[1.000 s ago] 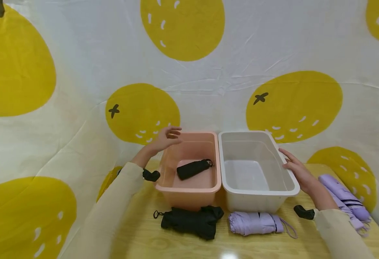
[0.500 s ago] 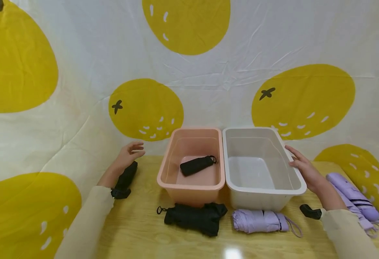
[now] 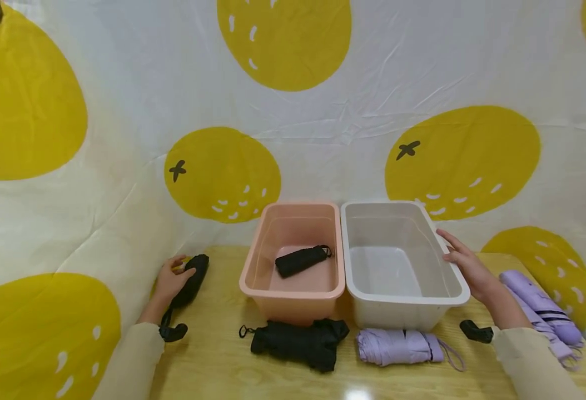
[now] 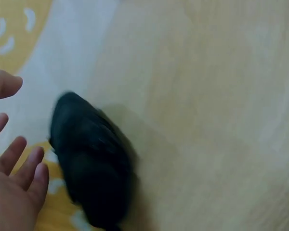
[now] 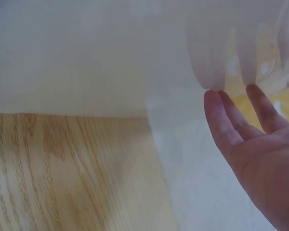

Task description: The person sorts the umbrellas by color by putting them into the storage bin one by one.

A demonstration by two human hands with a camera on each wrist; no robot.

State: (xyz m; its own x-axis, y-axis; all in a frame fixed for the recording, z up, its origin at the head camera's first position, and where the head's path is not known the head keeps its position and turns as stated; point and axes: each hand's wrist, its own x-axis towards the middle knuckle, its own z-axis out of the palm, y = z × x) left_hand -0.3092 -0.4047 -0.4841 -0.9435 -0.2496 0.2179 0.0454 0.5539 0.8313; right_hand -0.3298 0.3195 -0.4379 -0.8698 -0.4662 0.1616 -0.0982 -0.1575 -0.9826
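At the table's left edge my left hand is beside a folded black umbrella, thumb and fingers apart. In the left wrist view the spread fingers lie to the left of that umbrella, with a gap between. My right hand touches the right rim of a white plastic basin. The right wrist view has its fingertips against the translucent basin wall, fingers fairly straight. Another black folded umbrella lies inside the pink basin.
In front of the basins lie a black umbrella and a lilac umbrella on the wooden table. More lilac umbrellas rest at the right edge. A fruit-print cloth hangs behind and around the table.
My left hand has moved from above the pink basin leftward and down to the black umbrella at the left edge. The right hand stays at the white basin's rim.
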